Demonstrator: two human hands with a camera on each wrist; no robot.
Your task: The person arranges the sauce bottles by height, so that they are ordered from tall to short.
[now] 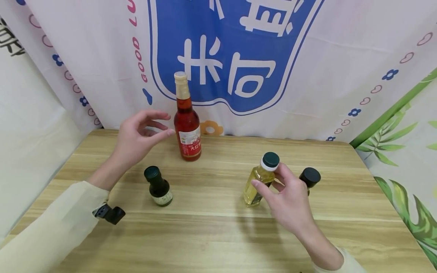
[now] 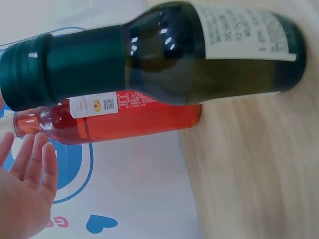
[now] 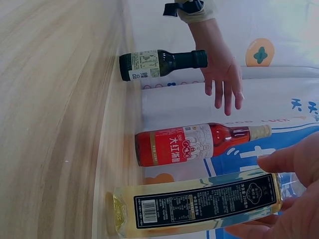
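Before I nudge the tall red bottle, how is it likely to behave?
The tall red bottle would probably tip if pushed high up, standing tall on a fairly narrow base. It looks largely filled, so expect some heft. Its rounded, glossy sides suggest it may be slippery, and could roll if toppled.

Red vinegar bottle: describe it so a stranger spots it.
Find the blue emblem on the cloth. In front of its lower left, on the wooden table, stands the red vinegar bottle. Unlike its neighbours, it shows bright red liquid below a cream neck.
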